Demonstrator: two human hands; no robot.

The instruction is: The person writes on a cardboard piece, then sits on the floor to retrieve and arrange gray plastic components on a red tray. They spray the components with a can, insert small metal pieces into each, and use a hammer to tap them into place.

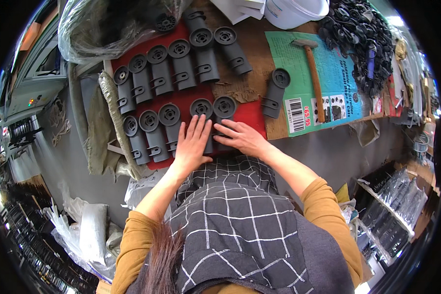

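Note:
Two rows of dark grey plastic tube parts with round hub ends lie on a red sheet (254, 113) in front of me. My left hand (193, 142) lies flat with fingers stretched over one grey part (201, 108) in the near row, its hub showing past the fingertips. Beside it, my right hand (242, 138) has its fingers apart on the neighbouring grey part (225, 107), covering its lower end. Neither hand is wrapped round a part. Farther off is the back row, with one grey part (179, 48) near its middle. A single grey part (278, 88) lies apart on the right.
A wooden-handled hammer (314, 81) rests on a printed green and blue cardboard sheet (286, 56). Behind it are a heap of black plastic pieces (353, 34) and a white bucket (294, 13). A clear plastic bag (78, 39) sits at the back left.

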